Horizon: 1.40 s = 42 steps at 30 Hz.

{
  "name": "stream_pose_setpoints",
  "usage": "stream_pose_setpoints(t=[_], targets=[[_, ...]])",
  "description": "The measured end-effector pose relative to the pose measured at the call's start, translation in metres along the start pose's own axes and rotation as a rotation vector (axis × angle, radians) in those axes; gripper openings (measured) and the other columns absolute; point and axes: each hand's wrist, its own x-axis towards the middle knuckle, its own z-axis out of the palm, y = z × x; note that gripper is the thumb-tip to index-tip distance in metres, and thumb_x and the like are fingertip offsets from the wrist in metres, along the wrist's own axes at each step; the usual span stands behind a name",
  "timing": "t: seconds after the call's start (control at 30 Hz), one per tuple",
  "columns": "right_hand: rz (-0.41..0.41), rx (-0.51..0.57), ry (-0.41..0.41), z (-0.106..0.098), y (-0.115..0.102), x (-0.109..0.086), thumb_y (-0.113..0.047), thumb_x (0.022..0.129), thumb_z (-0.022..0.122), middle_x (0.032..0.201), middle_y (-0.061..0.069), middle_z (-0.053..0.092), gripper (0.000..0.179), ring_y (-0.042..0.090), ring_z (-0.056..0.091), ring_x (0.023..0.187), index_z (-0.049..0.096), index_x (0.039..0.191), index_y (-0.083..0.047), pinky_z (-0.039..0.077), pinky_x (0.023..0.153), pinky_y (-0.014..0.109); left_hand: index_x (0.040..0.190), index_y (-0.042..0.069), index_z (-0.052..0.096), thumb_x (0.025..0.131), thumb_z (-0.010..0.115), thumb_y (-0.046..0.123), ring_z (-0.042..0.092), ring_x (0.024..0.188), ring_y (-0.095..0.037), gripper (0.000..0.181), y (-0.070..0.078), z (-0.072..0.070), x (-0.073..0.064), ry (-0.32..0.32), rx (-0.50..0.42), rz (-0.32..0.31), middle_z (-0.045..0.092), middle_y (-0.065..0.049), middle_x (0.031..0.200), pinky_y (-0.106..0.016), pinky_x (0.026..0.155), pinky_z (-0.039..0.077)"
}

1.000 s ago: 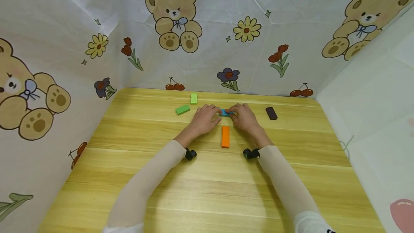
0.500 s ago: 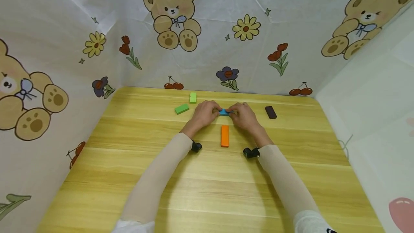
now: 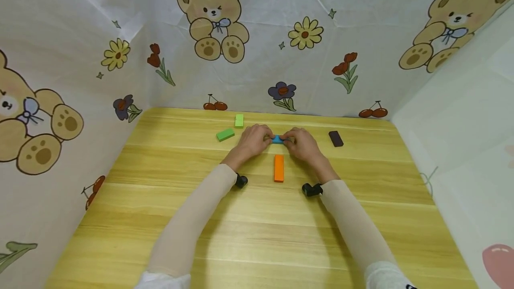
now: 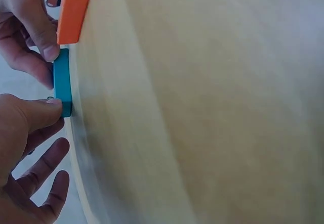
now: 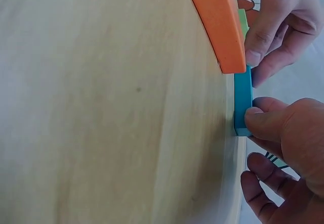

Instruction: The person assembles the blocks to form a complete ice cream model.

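A blue rectangular block lies crosswise toward the back of the wooden table. My left hand pinches its left end between thumb and fingers, while my right hand pinches the right end. In the left wrist view the blue block shows its long side, a thumb pressed near each end. An orange block lies lengthwise on the table, nearer to me than the blue one and apart from it. The right wrist view shows the blue block partly behind the orange block.
Left of my hands lie a green block and a light green block. A dark brown block is to the right. Behind the wooden table hangs a white cloth printed with bears and flowers.
My left hand has drawn its fingers in closer around the left end of the blue block, its forearm shifting right. The right hand stays on the other end. The head view has shifted slightly.
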Motion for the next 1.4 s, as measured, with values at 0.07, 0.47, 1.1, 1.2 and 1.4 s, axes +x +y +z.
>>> stream_pose_setpoints(t=[0.07,0.47,1.1,1.2,1.4], targets=[[-0.008,0.008,-0.005,0.000,-0.001,-0.001,-0.012,0.105,0.070,0.125,0.010,0.076,0.023,0.030,0.060,0.094,0.082,0.124,-0.012,0.051,0.083,0.044,0.119,0.021,0.084,0.103,0.076,0.025,0.067,0.114,-0.023,0.019,0.000,-0.001,-0.002,-0.005,0.001,0.000,0.077,0.006,0.129,-0.046,0.109,0.051],[-0.050,0.059,-0.043,-0.002,0.001,-0.015,-0.010,0.103,0.073,0.113,0.012,0.075,0.023,0.021,0.057,0.073,0.082,0.123,-0.010,0.046,0.070,0.032,0.119,0.020,0.084,0.104,0.074,0.025,0.067,0.117,-0.024,0.019,0.005,-0.001,-0.021,-0.031,0.001,0.037,0.076,0.005,0.129,-0.046,0.103,0.050],[-0.066,0.130,-0.075,-0.003,-0.002,-0.033,-0.013,0.101,0.076,0.109,0.008,0.076,0.021,0.018,0.053,0.071,0.084,0.121,-0.013,0.043,0.064,0.028,0.115,0.019,0.085,0.103,0.076,0.025,0.066,0.103,-0.020,0.016,0.009,0.001,-0.039,-0.024,0.035,0.103,0.078,0.005,0.124,-0.038,0.089,0.047],[-0.068,0.127,-0.075,-0.003,-0.002,-0.034,-0.013,0.101,0.076,0.109,0.007,0.076,0.021,0.019,0.054,0.072,0.084,0.121,-0.014,0.044,0.066,0.028,0.115,0.019,0.085,0.103,0.076,0.024,0.067,0.104,-0.020,0.016,0.010,0.000,-0.040,-0.027,0.034,0.105,0.078,0.004,0.124,-0.039,0.090,0.048],[-0.076,0.130,-0.083,-0.003,0.000,-0.035,-0.013,0.101,0.076,0.109,0.006,0.076,0.021,0.018,0.054,0.072,0.084,0.120,-0.014,0.044,0.066,0.028,0.116,0.019,0.084,0.104,0.075,0.024,0.064,0.111,-0.021,0.016,0.011,-0.001,-0.042,-0.035,0.037,0.113,0.078,0.003,0.128,-0.040,0.096,0.050]])
